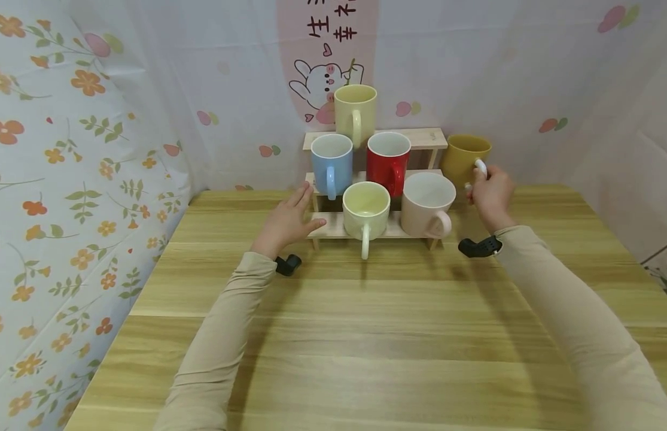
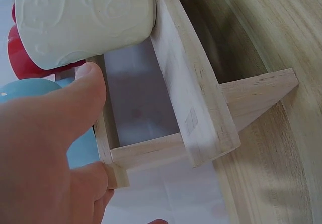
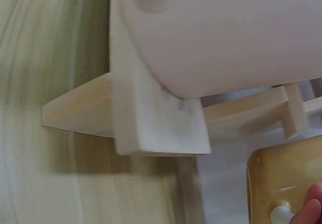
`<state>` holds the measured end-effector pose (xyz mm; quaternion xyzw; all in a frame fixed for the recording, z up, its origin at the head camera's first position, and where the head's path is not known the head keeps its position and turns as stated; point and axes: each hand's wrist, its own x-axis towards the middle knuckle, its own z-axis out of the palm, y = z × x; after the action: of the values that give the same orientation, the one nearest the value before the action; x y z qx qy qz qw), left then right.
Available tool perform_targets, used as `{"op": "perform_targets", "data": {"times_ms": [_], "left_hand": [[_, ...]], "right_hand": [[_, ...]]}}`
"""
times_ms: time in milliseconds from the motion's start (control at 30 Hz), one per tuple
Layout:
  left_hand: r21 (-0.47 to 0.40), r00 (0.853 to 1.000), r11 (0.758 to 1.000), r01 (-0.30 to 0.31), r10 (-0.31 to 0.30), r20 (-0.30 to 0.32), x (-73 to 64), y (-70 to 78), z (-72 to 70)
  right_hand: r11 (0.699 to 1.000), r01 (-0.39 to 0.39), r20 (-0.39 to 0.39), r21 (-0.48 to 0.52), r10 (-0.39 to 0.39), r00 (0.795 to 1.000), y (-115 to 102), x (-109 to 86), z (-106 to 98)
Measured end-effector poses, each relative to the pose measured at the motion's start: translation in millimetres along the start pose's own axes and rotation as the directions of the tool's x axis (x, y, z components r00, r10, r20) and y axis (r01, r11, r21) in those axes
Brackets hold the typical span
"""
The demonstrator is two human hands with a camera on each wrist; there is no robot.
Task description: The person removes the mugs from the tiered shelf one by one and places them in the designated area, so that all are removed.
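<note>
My right hand [image 1: 492, 191] grips the white handle of a mustard-yellow mug [image 1: 466, 154], held beside the right end of a three-tier wooden rack [image 1: 325, 224]. In the right wrist view, fingers [image 3: 313, 208] close round that handle near the lower right corner. At the rack's left end, my left hand [image 1: 287, 221] rests with its fingers extended. The left wrist view has its thumb [image 2: 91, 85] along the middle tier's edge. Close to this hand stand a light blue mug [image 1: 333, 167] on the middle tier and a cream mug [image 1: 365, 209] on the bottom one.
A red mug [image 1: 387, 161] shares the middle tier, and a pale pink mug [image 1: 427, 197] sits at the bottom right. On top stands a pale yellow mug [image 1: 355, 108]. Behind the wooden table [image 1: 365, 335] hangs a printed curtain [image 1: 231, 78].
</note>
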<state>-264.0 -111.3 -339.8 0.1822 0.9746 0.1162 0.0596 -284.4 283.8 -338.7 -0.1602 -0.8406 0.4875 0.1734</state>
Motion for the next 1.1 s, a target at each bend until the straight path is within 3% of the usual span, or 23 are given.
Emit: {"op": "perform_targets", "data": {"times_ms": [467, 867, 1100], "left_hand": [[-0.021, 1.000, 1.000, 0.008, -0.008, 0.003, -1.8, 1.3, -1.9], [-0.030, 1.000, 1.000, 0.011, -0.011, -0.001, -1.5, -0.5, -1.5], [-0.036, 1.000, 0.999, 0.005, -0.005, -0.003, -1.2, -0.9, -1.7]], "right_hand": [[0.996, 0.009, 0.049, -0.084, -0.005, 0.999, 20, -1.3, 19], [0.991, 0.017, 0.016, -0.133, -0.014, 1.000, 27, -5.1, 32], [0.974, 0.048, -0.024, -0.223, -0.055, 0.998, 29, -9.0, 38]]}}
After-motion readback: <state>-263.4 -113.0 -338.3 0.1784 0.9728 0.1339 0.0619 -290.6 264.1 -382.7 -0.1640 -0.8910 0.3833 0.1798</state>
